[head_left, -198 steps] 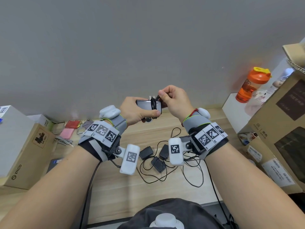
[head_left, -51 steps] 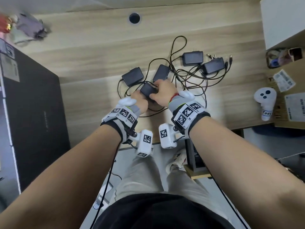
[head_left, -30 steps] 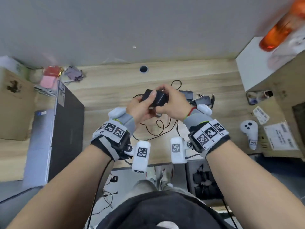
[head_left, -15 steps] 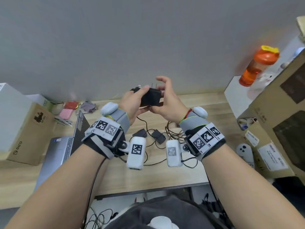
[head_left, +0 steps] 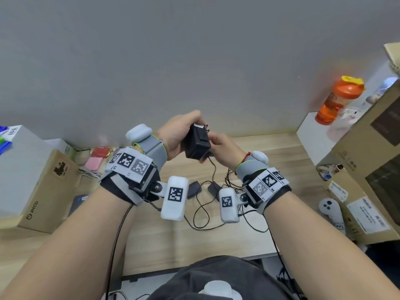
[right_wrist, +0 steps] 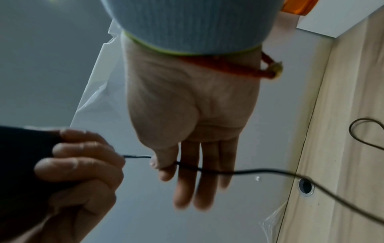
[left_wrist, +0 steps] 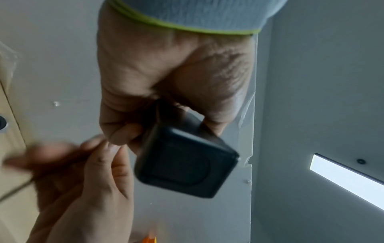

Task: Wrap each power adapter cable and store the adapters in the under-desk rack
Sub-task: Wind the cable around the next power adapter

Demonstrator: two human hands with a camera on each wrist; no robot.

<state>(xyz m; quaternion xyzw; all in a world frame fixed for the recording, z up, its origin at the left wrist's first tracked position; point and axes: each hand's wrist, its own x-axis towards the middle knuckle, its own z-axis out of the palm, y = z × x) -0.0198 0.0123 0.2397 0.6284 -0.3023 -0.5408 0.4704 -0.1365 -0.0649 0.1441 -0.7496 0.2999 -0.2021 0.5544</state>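
The left hand grips a black adapter in the air above the desk, in front of the grey wall, with fingers and thumb curled round its body. The adapter stands nearly on end: its long axis runs up and down with a slight tilt, its two metal prongs pointing up and a little right, its cable end pointing down. The wrist view shows its square end face turned toward that camera. The right hand sits just beside it, to the right; its thumb pinches the thin black cable against the fingers, which lie nearly straight and close together. From the pinch the cable runs one way to the adapter and the other way down to the desk. Below the hands two more adapters lie flat on the desk, one left and one right, near each other amid loose loops of cable. How many further adapters lie behind the wrists cannot be told. One orange bottle stands on a white box at the far right, and one white controller lies by the cardboard boxes.
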